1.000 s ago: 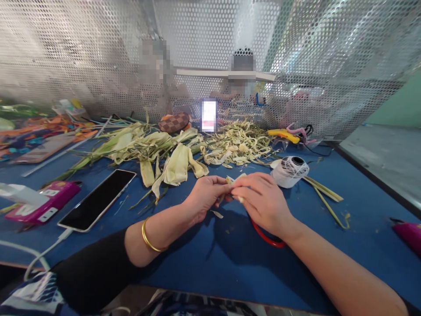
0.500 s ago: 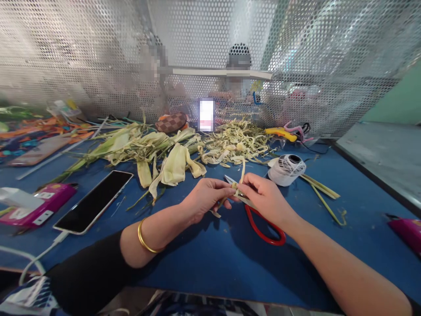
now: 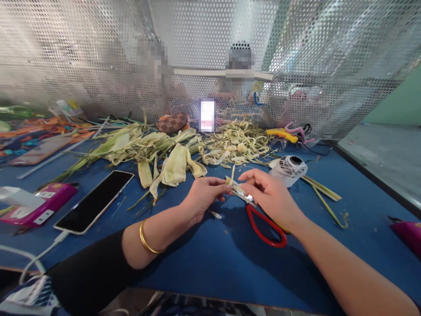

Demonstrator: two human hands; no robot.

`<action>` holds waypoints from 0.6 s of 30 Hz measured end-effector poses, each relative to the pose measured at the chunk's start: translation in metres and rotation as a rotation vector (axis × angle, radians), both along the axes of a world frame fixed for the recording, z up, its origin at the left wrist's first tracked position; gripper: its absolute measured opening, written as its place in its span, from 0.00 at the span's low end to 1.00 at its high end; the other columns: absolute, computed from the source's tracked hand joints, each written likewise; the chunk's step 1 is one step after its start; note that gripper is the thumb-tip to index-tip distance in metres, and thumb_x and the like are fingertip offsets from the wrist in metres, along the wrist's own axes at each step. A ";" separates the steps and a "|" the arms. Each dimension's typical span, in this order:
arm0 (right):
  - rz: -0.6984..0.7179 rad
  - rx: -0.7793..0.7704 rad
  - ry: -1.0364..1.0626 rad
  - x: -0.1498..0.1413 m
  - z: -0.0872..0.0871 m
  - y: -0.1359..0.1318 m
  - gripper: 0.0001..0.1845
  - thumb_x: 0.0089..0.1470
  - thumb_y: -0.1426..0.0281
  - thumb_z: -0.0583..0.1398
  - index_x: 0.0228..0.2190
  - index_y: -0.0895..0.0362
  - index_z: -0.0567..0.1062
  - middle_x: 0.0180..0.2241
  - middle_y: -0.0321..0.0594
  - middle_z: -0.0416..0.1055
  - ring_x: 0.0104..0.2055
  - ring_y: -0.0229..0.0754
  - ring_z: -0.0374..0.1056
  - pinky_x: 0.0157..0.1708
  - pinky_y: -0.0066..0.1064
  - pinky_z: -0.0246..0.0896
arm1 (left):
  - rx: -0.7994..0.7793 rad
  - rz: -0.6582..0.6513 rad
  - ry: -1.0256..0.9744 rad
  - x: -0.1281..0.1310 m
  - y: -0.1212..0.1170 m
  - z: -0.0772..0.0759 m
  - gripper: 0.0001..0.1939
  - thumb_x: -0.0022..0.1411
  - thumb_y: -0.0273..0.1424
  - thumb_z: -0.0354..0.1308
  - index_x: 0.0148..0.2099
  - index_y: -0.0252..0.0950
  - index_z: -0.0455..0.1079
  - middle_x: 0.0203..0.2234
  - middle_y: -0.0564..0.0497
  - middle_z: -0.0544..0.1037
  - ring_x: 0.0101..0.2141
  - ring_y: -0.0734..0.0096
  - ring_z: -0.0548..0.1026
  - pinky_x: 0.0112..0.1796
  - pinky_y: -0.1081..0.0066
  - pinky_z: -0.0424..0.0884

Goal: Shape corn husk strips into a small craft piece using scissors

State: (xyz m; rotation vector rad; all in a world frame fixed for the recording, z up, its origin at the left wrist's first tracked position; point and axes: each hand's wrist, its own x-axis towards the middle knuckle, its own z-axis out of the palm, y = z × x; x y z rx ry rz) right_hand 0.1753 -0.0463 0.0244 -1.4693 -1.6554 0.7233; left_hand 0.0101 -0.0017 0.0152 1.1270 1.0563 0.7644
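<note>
My left hand (image 3: 205, 195) is closed in a pinch, with a narrow pale corn husk strip (image 3: 233, 172) between thumb and fingertips. One end of the strip sticks up above the fingers. My right hand (image 3: 268, 191) is just to the right, thumb and forefinger apart, with the thumb tip close to the husk; whether it touches is unclear. Below the right hand, scissors (image 3: 268, 237) with red handles lie on the table, blades pointing toward the left fingertips and partly hidden. A small husk scrap (image 3: 216, 215) lies below the left hand.
Large corn husks (image 3: 176, 164) and a pile of thin husk strips (image 3: 238, 142) lie beyond my hands. A white thread spool (image 3: 289, 169) stands at right, near stalks (image 3: 324, 188). At left are a phone (image 3: 95, 202) and a purple power strip (image 3: 55, 199). A perforated metal screen (image 3: 210, 39) rises behind.
My right hand first covered the husk, then pinched it beside the left fingers; now its thumb and forefinger have parted and drawn slightly right. More of the scissors shows. The left hand keeps its pinch.
</note>
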 end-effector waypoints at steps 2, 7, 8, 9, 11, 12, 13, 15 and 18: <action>0.117 -0.010 -0.013 0.005 0.008 -0.003 0.10 0.54 0.65 0.57 0.36 0.55 0.76 0.23 0.34 0.72 0.23 0.36 0.64 0.23 0.27 0.58 | -0.009 0.004 -0.021 -0.002 0.003 0.000 0.08 0.43 0.31 0.68 0.26 0.32 0.75 0.21 0.50 0.76 0.19 0.81 0.65 0.23 0.76 0.61; 0.289 -0.122 0.037 0.010 0.011 -0.004 0.12 0.55 0.68 0.55 0.35 0.54 0.79 0.33 0.38 0.77 0.33 0.40 0.72 0.31 0.29 0.66 | -0.025 0.027 -0.053 -0.002 0.004 0.000 0.09 0.39 0.31 0.70 0.24 0.33 0.75 0.18 0.52 0.74 0.20 0.79 0.66 0.25 0.75 0.62; 0.279 -0.099 0.045 0.010 0.009 -0.003 0.11 0.54 0.69 0.56 0.34 0.54 0.79 0.32 0.38 0.77 0.33 0.40 0.72 0.32 0.29 0.66 | -0.024 0.031 -0.058 -0.002 0.004 0.000 0.09 0.39 0.31 0.70 0.23 0.33 0.75 0.18 0.52 0.74 0.20 0.79 0.66 0.25 0.75 0.62; 0.265 -0.055 0.050 0.009 0.007 -0.002 0.09 0.53 0.70 0.58 0.32 0.54 0.79 0.31 0.38 0.76 0.32 0.39 0.71 0.32 0.29 0.66 | -0.025 0.029 -0.062 -0.002 0.004 0.000 0.09 0.38 0.31 0.70 0.23 0.33 0.75 0.19 0.52 0.75 0.21 0.79 0.66 0.25 0.75 0.62; 0.230 0.079 0.064 0.007 0.004 -0.001 0.07 0.52 0.71 0.60 0.29 0.54 0.79 0.29 0.37 0.75 0.31 0.38 0.69 0.32 0.29 0.65 | -0.032 0.013 -0.069 -0.002 0.003 0.000 0.10 0.38 0.32 0.70 0.24 0.32 0.75 0.20 0.51 0.76 0.20 0.79 0.66 0.25 0.75 0.62; 0.212 0.151 0.079 0.005 0.003 0.000 0.06 0.51 0.71 0.60 0.28 0.54 0.79 0.30 0.38 0.74 0.32 0.38 0.69 0.33 0.29 0.64 | -0.036 0.001 -0.070 -0.002 0.002 0.000 0.10 0.38 0.32 0.69 0.24 0.32 0.75 0.20 0.50 0.76 0.20 0.79 0.66 0.24 0.75 0.62; 0.199 0.206 0.106 0.003 0.003 0.000 0.06 0.51 0.70 0.61 0.27 0.54 0.79 0.31 0.38 0.73 0.33 0.39 0.68 0.34 0.29 0.64 | -0.039 -0.010 -0.069 -0.002 0.002 0.000 0.10 0.38 0.31 0.69 0.25 0.32 0.75 0.20 0.50 0.76 0.19 0.79 0.65 0.23 0.75 0.61; 0.166 0.223 0.177 -0.001 0.003 0.001 0.07 0.53 0.68 0.60 0.26 0.55 0.78 0.30 0.38 0.72 0.33 0.38 0.67 0.34 0.29 0.63 | -0.042 -0.026 -0.064 -0.002 0.001 0.000 0.09 0.38 0.30 0.68 0.25 0.31 0.75 0.19 0.51 0.75 0.18 0.80 0.64 0.22 0.75 0.60; 0.098 0.093 0.305 -0.007 0.002 0.001 0.12 0.55 0.64 0.57 0.24 0.56 0.73 0.23 0.35 0.67 0.26 0.36 0.62 0.29 0.28 0.60 | -0.043 -0.040 -0.061 -0.001 -0.001 0.000 0.09 0.38 0.30 0.68 0.26 0.31 0.75 0.19 0.51 0.75 0.17 0.81 0.64 0.21 0.75 0.59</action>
